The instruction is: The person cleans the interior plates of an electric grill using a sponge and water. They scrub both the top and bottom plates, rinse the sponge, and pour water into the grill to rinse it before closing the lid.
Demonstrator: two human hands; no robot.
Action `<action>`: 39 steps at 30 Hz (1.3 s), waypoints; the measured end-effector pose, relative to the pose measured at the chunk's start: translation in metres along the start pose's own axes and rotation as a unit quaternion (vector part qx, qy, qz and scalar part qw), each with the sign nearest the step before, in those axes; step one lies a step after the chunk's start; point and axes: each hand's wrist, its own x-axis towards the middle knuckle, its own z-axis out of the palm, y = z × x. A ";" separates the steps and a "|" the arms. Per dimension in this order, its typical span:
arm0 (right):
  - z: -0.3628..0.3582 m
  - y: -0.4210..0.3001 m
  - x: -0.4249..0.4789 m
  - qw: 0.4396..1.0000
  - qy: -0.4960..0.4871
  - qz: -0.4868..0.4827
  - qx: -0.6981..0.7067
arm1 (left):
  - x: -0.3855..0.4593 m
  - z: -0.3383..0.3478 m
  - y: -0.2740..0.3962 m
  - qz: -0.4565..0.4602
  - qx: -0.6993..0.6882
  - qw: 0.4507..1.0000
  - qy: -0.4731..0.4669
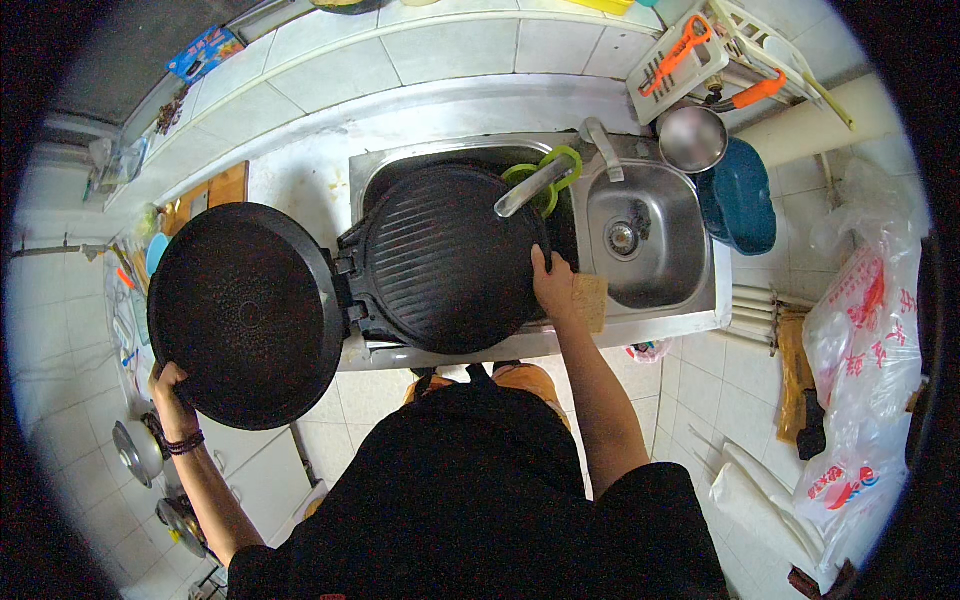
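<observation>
A black hinged griddle is opened out across the sink, its two round halves joined by a hinge. My left hand (171, 390) grips the lower left rim of the smooth half (247, 315), which reaches past the sink's left end. My right hand (555, 285) holds the right rim of the ridged half (450, 259), thumb on top. That half covers most of the large left basin (390, 150). A metal spout (534, 186) and a green ring-shaped thing (574, 161) are by its upper right edge. Under my right wrist lies a tan sponge or cloth (592, 301).
The small steel basin (660, 255) has dark scraps near its drain. A lever faucet (602, 146), a metal bowl (694, 139) and a blue basin (739, 195) stand beyond. Orange-handled peelers hang on a white rack (667, 82). Plastic bags (870, 337) hang at right.
</observation>
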 end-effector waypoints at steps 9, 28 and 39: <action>-0.017 0.014 0.032 0.957 -0.146 -0.080 0.239 | -0.010 -0.009 -0.025 0.022 0.013 0.994 0.102; -0.134 -0.039 0.140 0.967 -0.031 -0.117 0.224 | -0.047 0.021 -0.004 -0.005 0.023 0.990 0.140; -0.141 -0.087 0.136 0.879 0.020 0.040 0.475 | -0.052 0.034 0.001 0.005 0.056 0.987 0.148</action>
